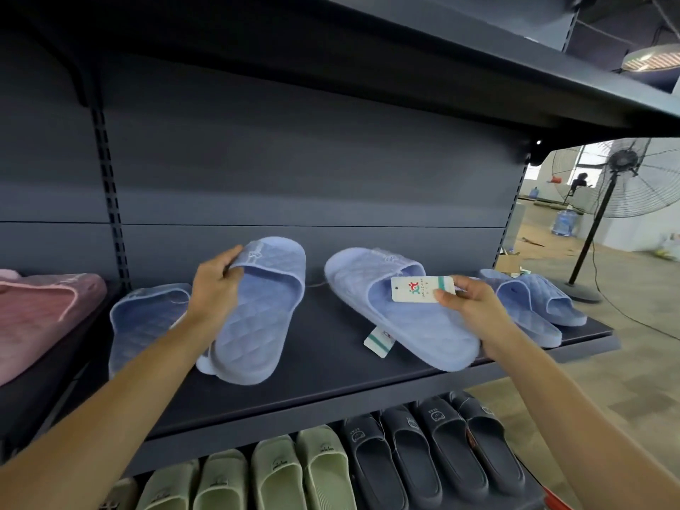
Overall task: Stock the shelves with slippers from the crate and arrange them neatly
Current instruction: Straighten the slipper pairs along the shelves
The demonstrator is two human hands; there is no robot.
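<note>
Several light blue quilted slippers lie on the dark shelf. My left hand grips the strap of one blue slipper, which lies tilted at the shelf's middle left. Left of it rests another blue slipper, partly behind my forearm. My right hand pinches a white paper tag over a second blue slipper at the middle right. A further pair of blue slippers lies at the shelf's right end. A second white tag rests on the shelf.
Pink slippers sit on the neighbouring shelf at the left. The lower shelf holds rows of green slippers and dark navy slippers. Another shelf board overhangs above. A standing fan and water bottles stand on the floor at the right.
</note>
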